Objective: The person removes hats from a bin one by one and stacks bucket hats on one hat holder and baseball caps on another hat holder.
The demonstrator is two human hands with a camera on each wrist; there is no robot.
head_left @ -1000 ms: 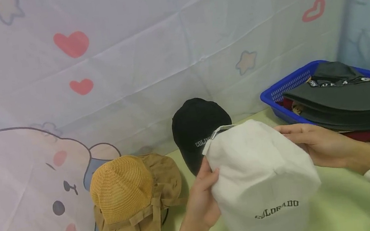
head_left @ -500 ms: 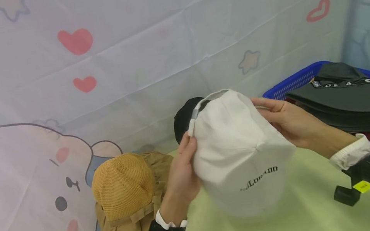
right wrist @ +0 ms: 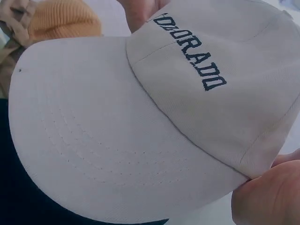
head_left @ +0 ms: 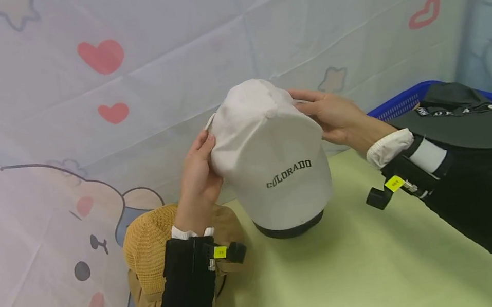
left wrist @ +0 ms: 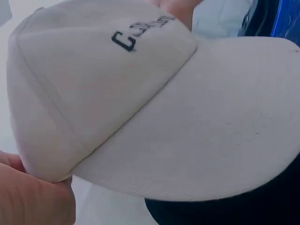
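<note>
While the white cap [head_left: 275,160] sat over a black cap [head_left: 289,229] on the table [head_left: 360,273], the left hand [head_left: 198,178] and right hand [head_left: 336,115] gripped its sides with curled fingers.

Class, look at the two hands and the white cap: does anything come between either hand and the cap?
Nothing visible does. The left hand and the right hand both already hold the white cap directly, one on each side of its crown. A dark edge, the black cap, shows just below its brim.
</note>
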